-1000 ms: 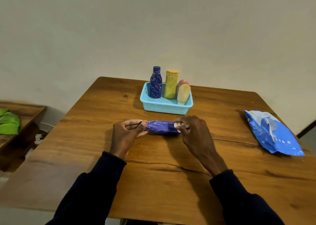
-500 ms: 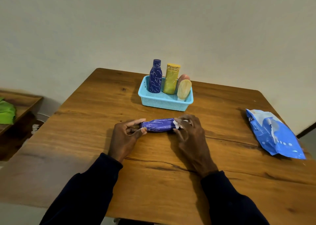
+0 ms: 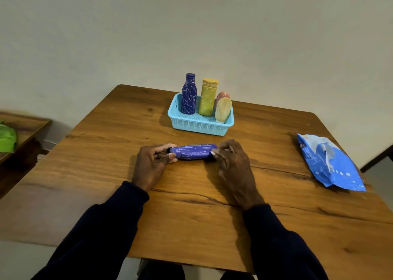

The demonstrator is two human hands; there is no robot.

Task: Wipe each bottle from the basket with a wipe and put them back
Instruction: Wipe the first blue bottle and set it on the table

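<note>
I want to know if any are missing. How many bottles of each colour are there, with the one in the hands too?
Blue: 2, one upright in the basket at, one lying between the hands
Yellow: 1
Cream: 1
Pinkish: 1, mostly hidden
Total: 5 bottles

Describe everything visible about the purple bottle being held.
The purple bottle lies on its side on the wooden table, in front of the blue basket. Its dark purple surface carries pale scribbled lines. The left hand grips one end; the right hand holds the other, pressing a white wipe against it.
</note>
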